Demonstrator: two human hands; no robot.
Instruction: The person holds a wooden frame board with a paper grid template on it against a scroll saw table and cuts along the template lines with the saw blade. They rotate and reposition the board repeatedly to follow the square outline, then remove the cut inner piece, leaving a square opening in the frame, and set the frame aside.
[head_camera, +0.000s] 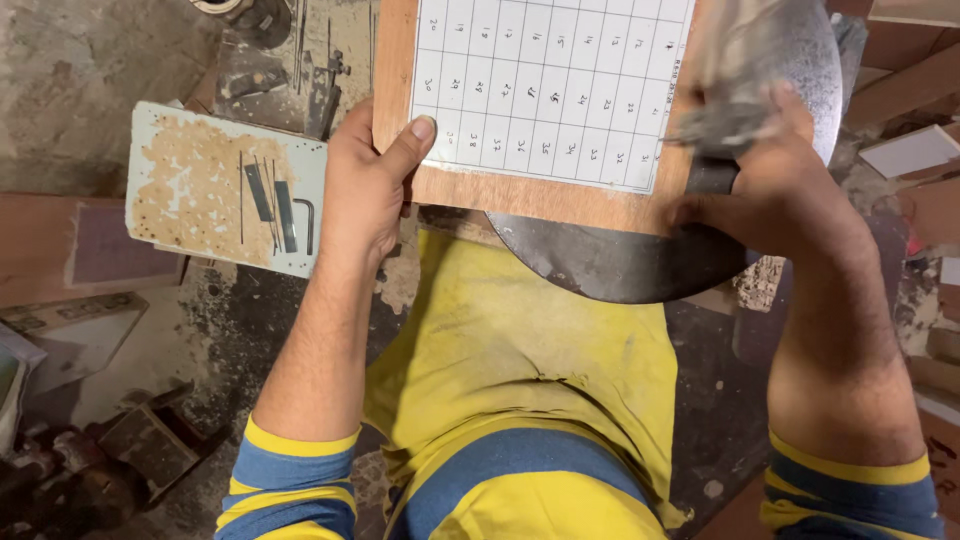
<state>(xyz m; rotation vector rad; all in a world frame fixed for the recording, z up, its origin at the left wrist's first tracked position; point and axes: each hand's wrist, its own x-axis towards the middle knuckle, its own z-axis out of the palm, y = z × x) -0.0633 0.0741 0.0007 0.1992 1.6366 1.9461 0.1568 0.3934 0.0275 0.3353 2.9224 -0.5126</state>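
Note:
A brown plywood board (520, 195) with a white gridded paper sheet (550, 85) glued on top lies on a round grey metal plate (620, 265). My left hand (365, 180) grips the board's near left corner, thumb pressed onto the paper. My right hand (755, 185) is at the board's right edge, closed around something grey and blurred (725, 125); what it is I cannot make out. Below the board are my yellow trousers and striped sleeves.
To the left lies a worn pale panel (190, 180) carrying thin blades and a hex key (280, 215). Metal parts (290, 70) sit beyond it. Wood offcuts (905, 95) are stacked at the right, and dark blocks (140, 440) rest on the dusty floor at lower left.

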